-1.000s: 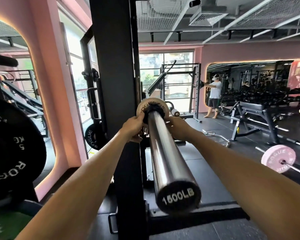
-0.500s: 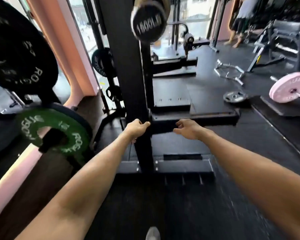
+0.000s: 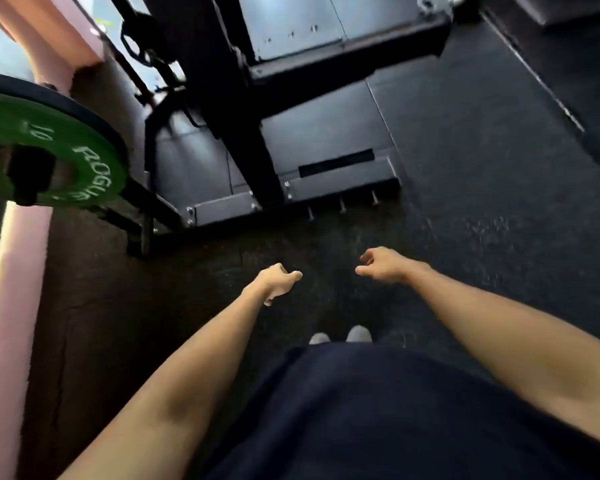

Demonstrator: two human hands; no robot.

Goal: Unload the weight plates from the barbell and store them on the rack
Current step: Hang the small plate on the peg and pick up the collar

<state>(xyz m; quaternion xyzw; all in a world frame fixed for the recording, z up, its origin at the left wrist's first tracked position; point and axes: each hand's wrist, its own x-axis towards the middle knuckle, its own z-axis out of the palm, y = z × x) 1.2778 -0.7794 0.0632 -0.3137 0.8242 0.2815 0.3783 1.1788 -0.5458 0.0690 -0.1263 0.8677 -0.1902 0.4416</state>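
Head view: both the left hand [image 3: 277,282] and right hand [image 3: 381,266] hang loose and empty, while the green plate [image 3: 84,157] at left, likely heavy and rigid, wants a two-handed rim grip.

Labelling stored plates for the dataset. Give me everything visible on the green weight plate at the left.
The green weight plate is a round disc, cut off by the left edge of the view, with white raised lettering that reads "ROGU" and a "10". It looks rubber-coated, with a paler centre hub. A black peg passes through its hole, so it hangs stored on the rack. Directly behind it sits a larger dark plate, whose rim shows above and to the right. Neither hand touches it.
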